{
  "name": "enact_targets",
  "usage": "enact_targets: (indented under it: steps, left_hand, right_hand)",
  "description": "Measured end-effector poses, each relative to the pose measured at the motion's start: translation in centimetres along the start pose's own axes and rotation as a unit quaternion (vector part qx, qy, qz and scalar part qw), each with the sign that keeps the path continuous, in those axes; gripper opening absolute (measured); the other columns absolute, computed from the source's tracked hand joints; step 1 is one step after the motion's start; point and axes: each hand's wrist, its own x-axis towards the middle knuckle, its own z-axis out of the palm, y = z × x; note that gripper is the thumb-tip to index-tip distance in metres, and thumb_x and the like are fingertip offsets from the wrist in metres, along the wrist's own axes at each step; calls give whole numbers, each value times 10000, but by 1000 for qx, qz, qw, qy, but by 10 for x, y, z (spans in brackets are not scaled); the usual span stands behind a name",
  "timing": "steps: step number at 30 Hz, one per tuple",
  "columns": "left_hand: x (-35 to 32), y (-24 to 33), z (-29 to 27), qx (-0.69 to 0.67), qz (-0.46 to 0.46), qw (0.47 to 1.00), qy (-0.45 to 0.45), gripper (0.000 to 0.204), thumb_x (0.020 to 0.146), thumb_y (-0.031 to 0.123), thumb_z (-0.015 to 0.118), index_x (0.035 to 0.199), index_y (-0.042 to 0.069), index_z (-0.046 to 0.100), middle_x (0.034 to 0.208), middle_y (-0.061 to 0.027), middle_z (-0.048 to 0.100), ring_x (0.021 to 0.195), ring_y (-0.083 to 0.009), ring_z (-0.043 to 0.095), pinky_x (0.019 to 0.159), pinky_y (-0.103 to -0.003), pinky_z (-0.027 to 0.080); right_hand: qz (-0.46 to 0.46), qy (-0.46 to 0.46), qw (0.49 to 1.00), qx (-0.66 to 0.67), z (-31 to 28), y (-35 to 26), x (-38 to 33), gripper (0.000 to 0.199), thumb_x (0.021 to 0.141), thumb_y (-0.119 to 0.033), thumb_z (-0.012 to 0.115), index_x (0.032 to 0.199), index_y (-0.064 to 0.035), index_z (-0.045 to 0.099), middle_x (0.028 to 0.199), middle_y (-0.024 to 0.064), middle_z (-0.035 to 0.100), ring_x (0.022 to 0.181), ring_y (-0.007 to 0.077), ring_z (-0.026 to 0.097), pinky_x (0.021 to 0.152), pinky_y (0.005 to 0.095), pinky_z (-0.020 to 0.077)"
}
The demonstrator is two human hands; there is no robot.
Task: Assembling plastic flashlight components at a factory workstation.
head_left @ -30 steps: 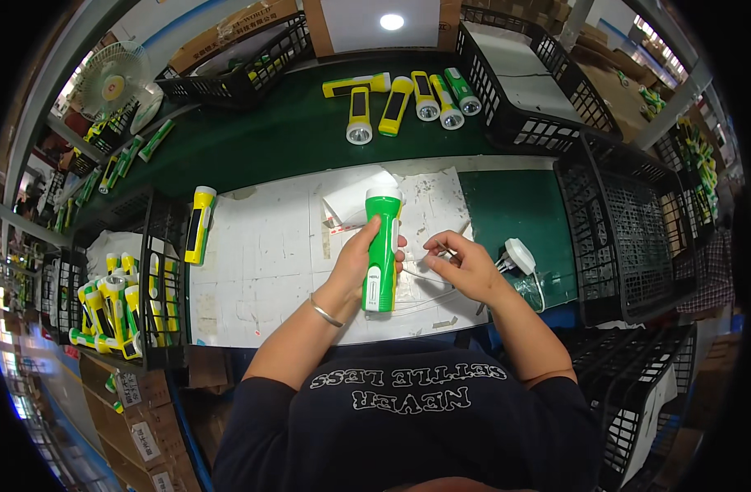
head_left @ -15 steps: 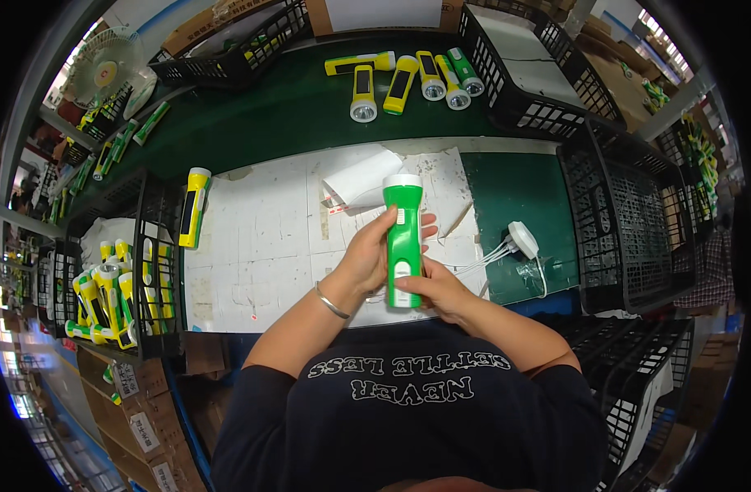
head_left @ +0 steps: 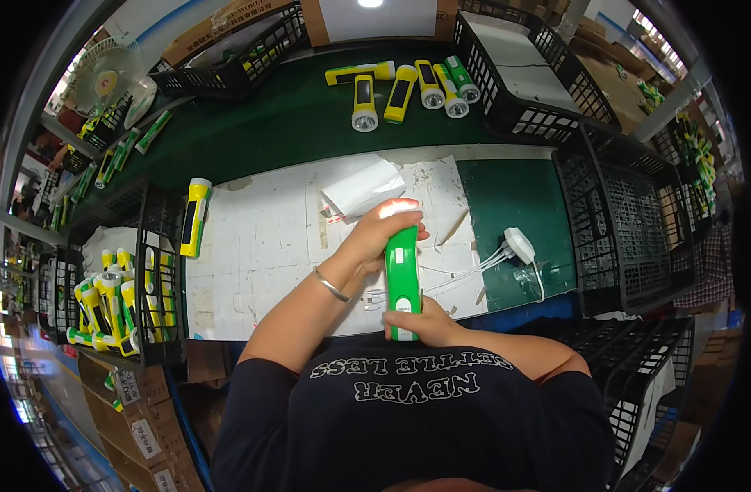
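Both hands grasp one green flashlight [head_left: 402, 279] lengthwise: left hand [head_left: 380, 238] fingers wrapped around its lit head, right hand [head_left: 416, 321] clenched at the tail, steadying it above the white work mat [head_left: 261, 246].

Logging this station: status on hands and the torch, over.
Left hand grips green torch near its lit head. Right hand holds its tail. White cables lie beside it.
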Motion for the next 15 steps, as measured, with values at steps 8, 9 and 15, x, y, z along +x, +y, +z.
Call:
enact_targets:
  steps: [8,9,15]
  left_hand:
    - [1,-3,-6,-47,-43,998,-24,467,808,215,662,1184,29,456,1049,-143,537,988,-250,571,779,-416,513]
    - [1,-4,-6,-70,-52,996,-36,486,809,215,660,1202,34,441,1066,-147,526,1032,-257,551,809,-435,503]
    - [-7,-30,-7,-181,-52,977,-103,519,879,335,568,1262,56,356,1152,-183,501,1109,-280,501,861,-423,479]
  right_hand:
    - [-13,-1,1000,-1,-3,9,5,199,856,-230,609,866,-31,593,773,48,623,731,117,573,673,248,447]
    - [-16,-8,1000,10,-4,9,5,197,858,-228,606,859,-32,595,774,48,622,728,117,571,674,248,447]
    - [-12,14,998,68,-3,3,1,186,854,-221,603,900,-46,563,761,48,618,696,123,579,612,250,457]
